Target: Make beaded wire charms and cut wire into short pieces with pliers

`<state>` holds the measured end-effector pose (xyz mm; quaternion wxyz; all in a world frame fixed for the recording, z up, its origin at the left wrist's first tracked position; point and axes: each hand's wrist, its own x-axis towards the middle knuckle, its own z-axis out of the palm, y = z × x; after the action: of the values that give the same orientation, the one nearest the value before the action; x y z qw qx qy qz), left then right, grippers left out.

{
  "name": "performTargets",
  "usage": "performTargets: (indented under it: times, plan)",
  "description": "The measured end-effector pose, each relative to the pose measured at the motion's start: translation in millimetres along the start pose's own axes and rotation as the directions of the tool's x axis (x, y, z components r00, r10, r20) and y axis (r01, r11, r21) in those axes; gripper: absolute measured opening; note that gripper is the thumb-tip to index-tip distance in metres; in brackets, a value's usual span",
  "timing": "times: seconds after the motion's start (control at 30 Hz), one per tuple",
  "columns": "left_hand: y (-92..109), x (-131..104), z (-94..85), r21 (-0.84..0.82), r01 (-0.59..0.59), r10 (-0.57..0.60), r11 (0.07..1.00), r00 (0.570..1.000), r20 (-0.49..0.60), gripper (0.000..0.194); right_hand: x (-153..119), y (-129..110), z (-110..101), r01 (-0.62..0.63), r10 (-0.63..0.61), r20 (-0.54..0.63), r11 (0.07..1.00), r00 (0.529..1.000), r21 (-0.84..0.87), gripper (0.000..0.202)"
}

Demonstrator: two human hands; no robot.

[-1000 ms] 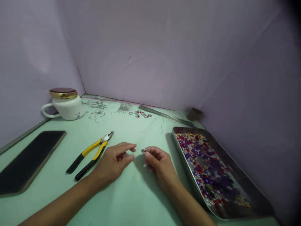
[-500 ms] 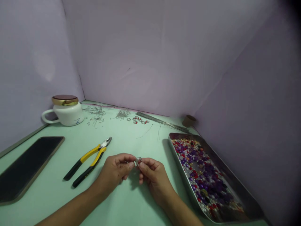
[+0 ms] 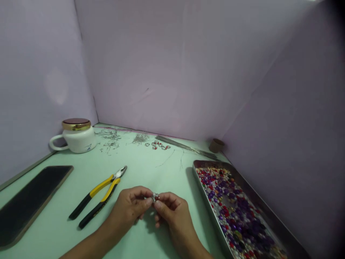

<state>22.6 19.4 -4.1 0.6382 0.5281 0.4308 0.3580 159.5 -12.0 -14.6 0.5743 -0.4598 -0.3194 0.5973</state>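
Between my two hands is a small silvery beaded wire ring, its fine detail too small to make out. My left hand pinches it from the left with thumb and forefinger. From the right, my right hand grips the same piece with thumb and forefinger, the fingertips of both hands almost touching. Pliers with yellow and black handles lie to the left of my left hand, jaws pointing away and handles spread.
To the right stands a metal tray of mixed beads. Finished-looking red-and-clear beaded rings, wire scraps and a bundle of straight wires lie at the back. A lidded white mug, a phone and a brown cup stand around.
The whole scene sits slightly lower in the view, as the camera has tilted up a little. Both hands keep hold of the small ring, its angle slightly turned.
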Motion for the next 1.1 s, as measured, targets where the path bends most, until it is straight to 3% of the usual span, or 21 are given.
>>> performTargets:
  times: [0.23,0.43,0.6,0.8,1.1]
  plan:
    - [-4.7,0.7,-2.0,-0.007,-0.027,0.027,1.0,0.998,0.051,0.03,-3.8,4.6,2.9,0.035,-0.036,-0.023,0.998,0.999,-0.05,0.026]
    - [-4.0,-1.1,-1.7,-0.026,-0.065,0.067,0.998,0.994,0.084,0.025,-7.8,2.6,5.3,0.044,-0.046,-0.009,0.981,0.999,-0.191,0.016]
    - [4.7,-4.9,2.4,0.034,-0.032,0.03,0.999,0.999,0.045,0.018,-12.6,1.8,4.5,0.153,-0.161,0.008,0.92,0.987,-0.362,0.01]
    - [8.5,-5.5,5.4,0.035,0.057,-0.055,0.998,0.997,-0.057,0.014,-18.7,-0.2,1.3,0.378,-0.376,0.123,0.742,0.918,-0.554,0.014]
    - [11.2,-7.1,8.0,0.04,0.07,-0.062,0.997,0.985,-0.163,0.011,-19.7,-3.2,2.1,0.546,-0.473,0.278,0.66,0.836,-0.516,0.021]
